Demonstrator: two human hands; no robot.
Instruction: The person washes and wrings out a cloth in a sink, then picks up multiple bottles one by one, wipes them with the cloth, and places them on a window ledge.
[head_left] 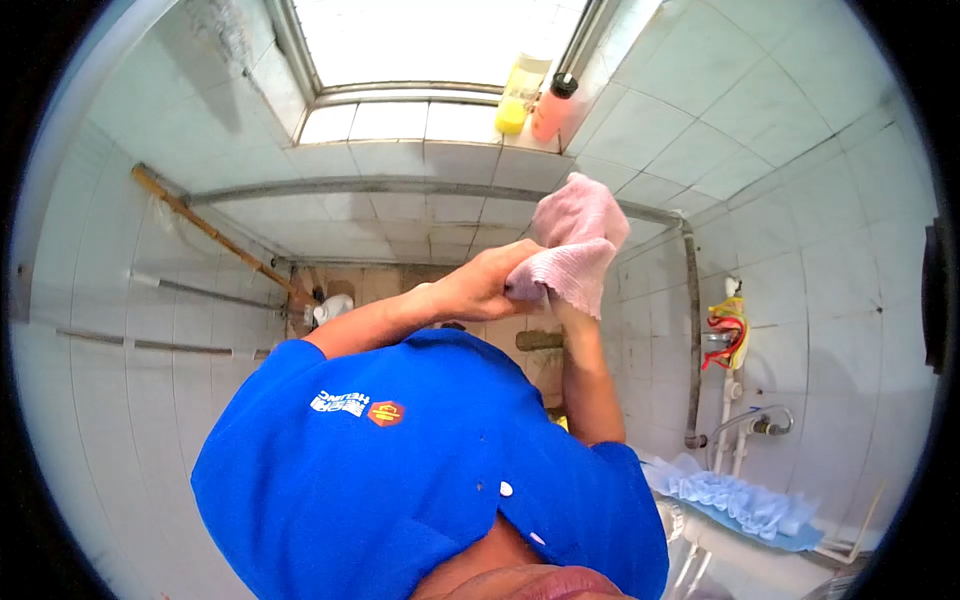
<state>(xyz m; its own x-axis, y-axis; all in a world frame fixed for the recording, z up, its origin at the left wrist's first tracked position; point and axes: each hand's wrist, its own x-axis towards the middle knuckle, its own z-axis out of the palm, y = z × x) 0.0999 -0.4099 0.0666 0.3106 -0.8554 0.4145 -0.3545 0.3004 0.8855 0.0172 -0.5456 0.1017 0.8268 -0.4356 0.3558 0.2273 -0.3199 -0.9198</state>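
Note:
A pink ribbed cloth (580, 235) is draped over my right hand, which points up toward the window. The cloth covers that hand down to the wrist, so its fingers are hidden; only the bare right forearm (588, 375) shows below. From the left, my left hand (490, 283) reaches across and closes on the lower left edge of the cloth, near the right wrist. Both arms extend in front of a blue polo shirt (400, 450).
On the tiled window sill stand a yellow bottle (515, 105) and a pink bottle with a black cap (554, 106). A grey pipe (400, 187) crosses the wall ahead. A bamboo pole (215, 230) leans left. Red and yellow straps (732, 330) hang at right above blue ruffled fabric (745, 500).

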